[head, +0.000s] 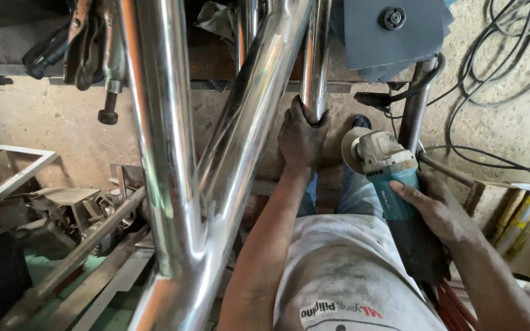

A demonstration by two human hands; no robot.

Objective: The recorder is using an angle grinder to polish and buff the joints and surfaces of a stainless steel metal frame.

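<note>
While the soot-darkened left hand [302,136] is closing its fingers around a polished, shiny steel tube [316,58] that is running upright at the top of the view, the right hand [438,208] is clamping around the black rear body of a teal and grey angle grinder [393,196]. Both hands are holding firmly, neither one lying loose. The grinder's pale round disc [352,149] is sitting just beside the left wrist, tilted toward the tube but, as far as can be told, not touching metal.

Moving outward, two thicker mirror-bright steel tubes [167,141] are meeting in a welded joint low in the middle of the view, part of the same frame. Locking pliers and clamps [93,46] are hanging at the upper left, a white rectangular frame [7,171] and scrap metal bars [87,245] are lying on the floor at the left, and black cables [504,55] are coiling over the concrete at the right. A black cable-like line [421,83] is looping away above the grinder.

To work well here, it seems wise to be keeping the steadying fingers well away from the disc, holding the grinder body firmly, and meeting the curved tube at a shallow angle with light, moving pressure, so that the polished surface is not getting gouged.
</note>
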